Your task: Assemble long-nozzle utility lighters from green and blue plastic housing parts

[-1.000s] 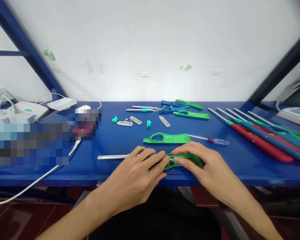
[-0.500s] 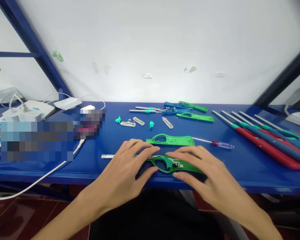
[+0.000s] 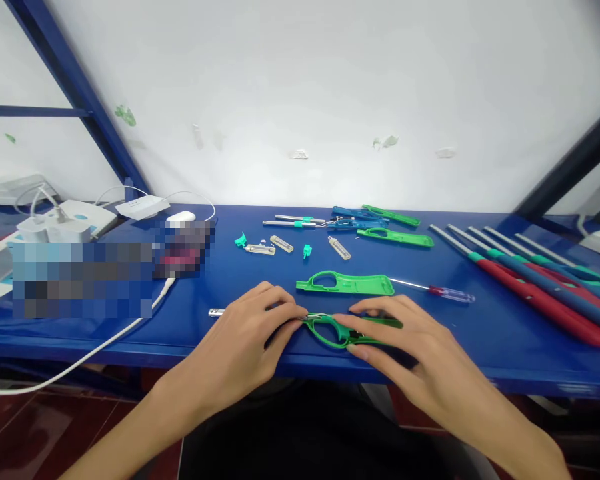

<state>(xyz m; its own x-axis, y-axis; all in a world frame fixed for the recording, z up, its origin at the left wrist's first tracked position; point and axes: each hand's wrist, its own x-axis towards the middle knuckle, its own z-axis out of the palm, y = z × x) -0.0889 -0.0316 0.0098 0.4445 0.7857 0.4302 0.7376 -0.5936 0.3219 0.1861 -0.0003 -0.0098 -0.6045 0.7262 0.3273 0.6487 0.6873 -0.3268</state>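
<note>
An opened green long-nosed lighter (image 3: 325,341) lies near the table's front edge, its trigger and thin wires exposed and its metal tube pointing left. My left hand (image 3: 253,330) is closed over the tube end, thumb and forefinger pinched together at the wires just ahead of the trigger loop. Around the handle my right hand (image 3: 405,333) is closed, forefinger over the trigger area and thumb on the lower rim; it hides much of the handle. Just behind lies a loose green half shell (image 3: 365,285), inner side up. A screwdriver (image 3: 450,294) with a clear purple handle rests to its right.
Several clear fuel tanks (image 3: 340,248) and small teal clips (image 3: 307,251) lie farther back. Behind them are blue lighter parts (image 3: 355,223) and another green shell (image 3: 397,238). Whole lighters (image 3: 545,300) line the right side. A white cable (image 3: 105,350) crosses the left side.
My left thumb and forefinger have closed into a pinch at the wires. My right forefinger has come down over the trigger area. The view has shifted slightly.
</note>
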